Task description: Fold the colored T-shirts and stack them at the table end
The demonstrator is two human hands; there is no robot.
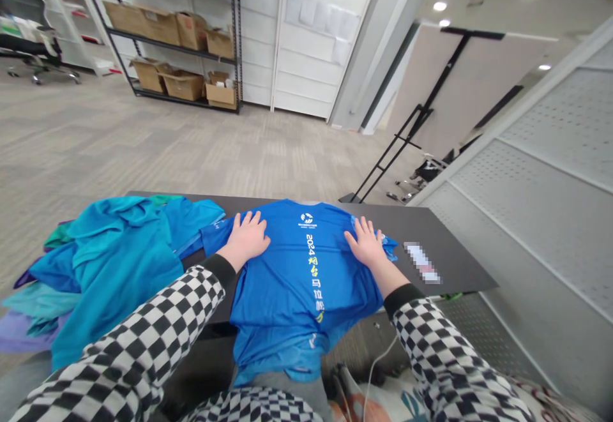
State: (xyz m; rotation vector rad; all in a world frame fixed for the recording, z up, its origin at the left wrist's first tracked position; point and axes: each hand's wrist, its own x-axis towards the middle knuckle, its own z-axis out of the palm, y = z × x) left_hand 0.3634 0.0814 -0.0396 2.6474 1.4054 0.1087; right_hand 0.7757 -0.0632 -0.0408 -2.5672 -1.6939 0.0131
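Observation:
A blue printed T-shirt [282,262] lies spread on the dark table [450,256], its collar at the far edge. Its lower part hangs over the near edge towards my lap. White and yellow lettering runs down its middle, below a small white logo. My left hand [246,237] rests flat near the left sleeve, fingers stretched out. On the opposite side, my right hand [368,243] lies with spread fingers by the right sleeve, which looks bunched. Neither hand grips the cloth.
Left of the shirt is a heap of teal, blue, green and purple clothes [119,249]. A small blurred-out rectangular item [422,262] lies at the table's right. Perforated grey panels [550,173] stand along the right. Beyond the table are a black stand [407,131] and a shelf of cardboard boxes [182,83].

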